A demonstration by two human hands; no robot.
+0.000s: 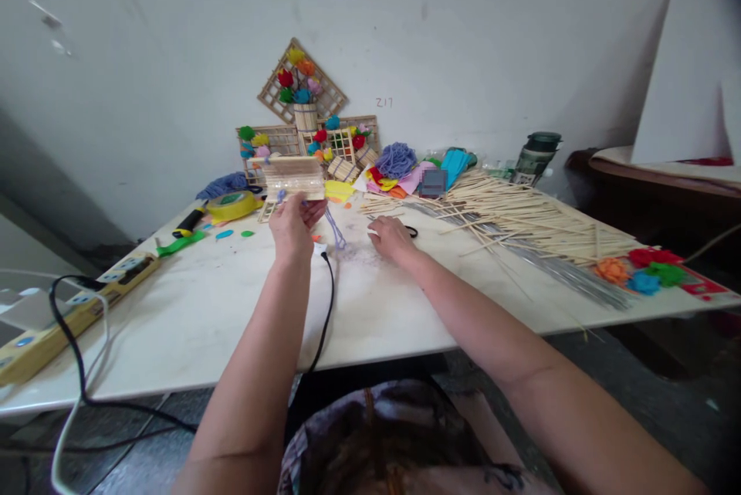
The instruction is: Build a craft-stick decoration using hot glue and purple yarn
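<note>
My left hand (295,228) is closed around the lower edge of a small mat of wooden sticks (295,180), held up above the table. Purple yarn (336,228) is tied at its edge and hangs down beside my fingers. My right hand (390,240) lies low over the table, fingers curled in around a pair of scissors. Behind it a black loop of the scissors (412,232) sticks out; the rest is mostly covered by the hand.
Stick lattices with felt flowers (304,82) lean on the wall. Loose wooden sticks (521,209) and grey wires (567,275) spread to the right, near a dark bottle (536,157). Yellow tape (231,205), a cutter (190,221) and a power strip (81,313) are left. A black cable (329,310) crosses the front edge.
</note>
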